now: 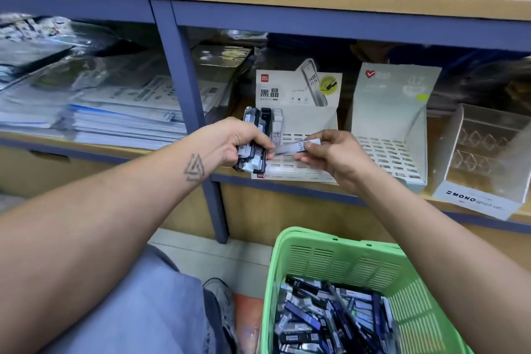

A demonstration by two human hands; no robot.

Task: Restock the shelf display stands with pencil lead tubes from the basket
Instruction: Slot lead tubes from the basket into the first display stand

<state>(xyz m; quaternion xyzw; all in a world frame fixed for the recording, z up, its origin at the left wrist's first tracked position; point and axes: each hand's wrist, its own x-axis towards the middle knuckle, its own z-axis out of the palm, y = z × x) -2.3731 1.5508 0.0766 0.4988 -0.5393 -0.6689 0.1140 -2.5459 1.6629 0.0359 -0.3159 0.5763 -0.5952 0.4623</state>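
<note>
My left hand (240, 143) grips a bundle of dark pencil lead tubes (254, 135) in front of the white HB 0.5 display stand (298, 95) on the shelf. My right hand (330, 154) pinches a single lead tube (290, 147) by its end, held sideways over the stand's slotted base, its other end near the bundle. One clear tube (276, 126) stands upright in the stand's back left slots. A green basket (344, 264) at the lower right holds several loose lead tubes (324, 322).
A second white slotted stand (393, 112) sits to the right with bare slots, then a clear MONO stand (485, 158). Stacked paper packs (109, 112) fill the left shelf bay behind a blue upright post (186, 89). My knee and shoe are at the bottom left.
</note>
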